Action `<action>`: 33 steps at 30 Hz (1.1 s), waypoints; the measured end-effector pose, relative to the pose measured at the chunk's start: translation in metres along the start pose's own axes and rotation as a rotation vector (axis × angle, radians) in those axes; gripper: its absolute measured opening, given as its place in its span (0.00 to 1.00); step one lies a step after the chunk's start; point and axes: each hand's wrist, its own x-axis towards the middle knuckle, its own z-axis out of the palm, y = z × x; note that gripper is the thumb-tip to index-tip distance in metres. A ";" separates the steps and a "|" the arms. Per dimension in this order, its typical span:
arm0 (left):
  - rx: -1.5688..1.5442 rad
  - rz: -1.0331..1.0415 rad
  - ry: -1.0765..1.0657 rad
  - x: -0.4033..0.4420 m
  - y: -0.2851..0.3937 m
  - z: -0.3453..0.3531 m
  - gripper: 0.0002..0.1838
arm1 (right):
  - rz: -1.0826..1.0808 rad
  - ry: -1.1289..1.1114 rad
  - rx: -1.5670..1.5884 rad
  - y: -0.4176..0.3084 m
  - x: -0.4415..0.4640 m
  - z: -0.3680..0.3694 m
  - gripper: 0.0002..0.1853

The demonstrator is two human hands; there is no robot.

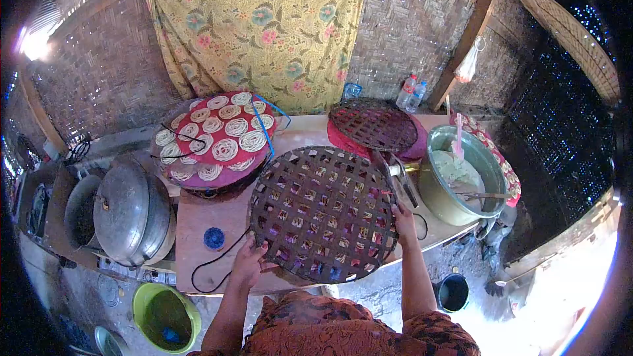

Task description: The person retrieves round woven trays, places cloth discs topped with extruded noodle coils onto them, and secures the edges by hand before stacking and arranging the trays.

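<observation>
Head view, only one. Both hands on the lattice tray [323,214], apart from each other: left hand [249,260] clamped on its near-left rim, right hand [404,219] closed on its right rim. Fingers under the rim mostly hidden. Tray sits centre, right in front of the person, face up to me, over the near part of the bench [198,250]. Can't tell if it rests on the wood or hangs just above. Pink and pale bits show through the gaps; can't tell what they are.

Handling, my judgement: grip opposite sides, lift evenly, no twisting, since the woven strips probably flex. Watch the black cord [194,275] looping by the left hand; it could snag. Unclear if it's tied on.

Edges: near rim reaches about the bench's near edge, so tipping that way looks risky. Far left, the stack of pale coils [224,149] on red cloth is right beside the tray; a sideways swing could knock it. Far right, a second lattice tray [372,125] and a dark tool [409,188] crowd in; the tub [432,181] of pale mix stands beyond. Most room is left-near, where wood shows around a blue round piece [213,238]. Upward also looks free.
</observation>
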 end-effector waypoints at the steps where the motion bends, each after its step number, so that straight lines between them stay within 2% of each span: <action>1: 0.001 -0.004 0.001 0.003 -0.003 -0.003 0.20 | 0.020 0.002 -0.019 -0.004 -0.003 0.001 0.14; 5: 0.007 -0.028 0.006 0.003 -0.001 0.001 0.20 | 0.015 0.004 -0.265 -0.013 -0.008 0.002 0.17; 7: 0.016 -0.028 0.021 0.000 0.001 0.003 0.20 | -0.131 0.026 -0.327 -0.003 -0.003 -0.001 0.18; 9: 0.035 -0.004 0.011 0.004 -0.004 -0.002 0.21 | -0.115 0.037 -0.275 0.009 0.000 -0.006 0.19; 11: 0.042 -0.006 -0.009 0.007 -0.008 -0.009 0.21 | 0.042 0.142 -0.383 -0.006 -0.004 -0.002 0.20; 12: 0.048 -0.004 -0.028 0.007 -0.010 -0.010 0.22 | -0.114 0.127 -0.434 0.019 0.011 -0.018 0.22; 13: 0.051 -0.008 -0.031 0.005 -0.007 -0.007 0.22 | -0.110 0.132 -0.432 0.013 0.005 -0.022 0.22; 15: 0.138 0.063 0.139 -0.007 0.001 0.002 0.25 | -0.287 0.277 -0.779 0.004 -0.011 -0.033 0.21; 16: 0.147 0.055 0.129 -0.015 0.007 0.004 0.25 | -0.360 0.325 -0.830 0.001 -0.018 -0.038 0.19; 17: 0.206 0.100 0.159 -0.024 0.013 0.005 0.27 | -0.351 0.343 -0.828 -0.001 -0.029 -0.043 0.19; 19: 0.274 0.137 0.167 -0.028 0.014 -0.004 0.28 | -0.155 0.371 -0.732 -0.024 -0.064 -0.044 0.19; 21: 0.504 0.384 0.212 -0.027 0.018 -0.021 0.28 | -0.157 0.398 -0.715 -0.014 -0.085 -0.061 0.18; 24: 0.491 0.489 0.255 -0.026 0.054 -0.010 0.26 | -0.097 0.446 -0.665 -0.011 -0.118 -0.063 0.17; 26: 0.426 0.606 0.297 -0.028 0.075 0.019 0.24 | -0.075 0.418 -0.686 0.001 -0.132 -0.080 0.16; 27: 0.424 0.598 0.266 -0.027 0.080 0.036 0.24 | -0.106 0.418 -0.662 0.018 -0.134 -0.094 0.15; 29: 0.412 0.713 0.263 -0.019 0.084 0.072 0.24 | -0.031 0.500 -0.646 -0.001 -0.156 -0.109 0.14; 31: 0.494 0.819 0.307 -0.016 0.085 0.088 0.25 | -0.094 0.454 -0.609 0.000 -0.159 -0.121 0.13; 33: 0.479 0.809 0.296 -0.013 0.069 0.124 0.25 | -0.063 0.515 -0.647 -0.009 -0.172 -0.148 0.12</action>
